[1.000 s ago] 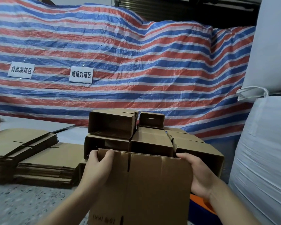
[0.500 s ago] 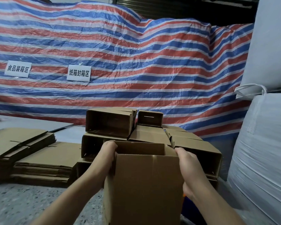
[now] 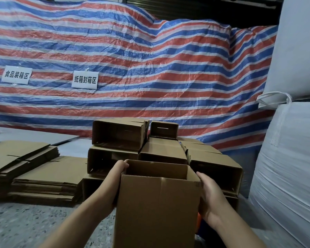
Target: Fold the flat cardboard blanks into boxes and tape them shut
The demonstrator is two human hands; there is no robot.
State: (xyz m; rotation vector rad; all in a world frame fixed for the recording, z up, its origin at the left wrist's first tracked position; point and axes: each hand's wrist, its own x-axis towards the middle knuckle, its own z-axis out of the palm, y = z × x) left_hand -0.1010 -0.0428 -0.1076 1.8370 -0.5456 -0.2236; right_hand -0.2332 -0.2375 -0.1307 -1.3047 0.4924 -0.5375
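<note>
A brown cardboard box (image 3: 157, 210) stands upright in front of me, squared up into a rectangular tube with its top open. My left hand (image 3: 117, 178) grips its left wall, fingers curled over the top corner. Against the box's right wall lies my right hand (image 3: 210, 197), with its fingers partly hidden behind the cardboard. Stacks of flat cardboard blanks (image 3: 43, 176) lie on the floor at the left. Behind the box sits a pile of folded boxes (image 3: 150, 145), several lying on their sides with open ends facing me.
A red, white and blue striped tarp (image 3: 150, 68) with two white paper signs (image 3: 84, 80) hangs at the back. Large white bulk bags (image 3: 292, 158) stand close on the right. Speckled concrete floor (image 3: 25, 226) shows at lower left. Something orange (image 3: 198, 222) peeks out right of the box.
The flat blank I held has been pushed open into a square tube. My hands moved from its top edge to its two side walls.
</note>
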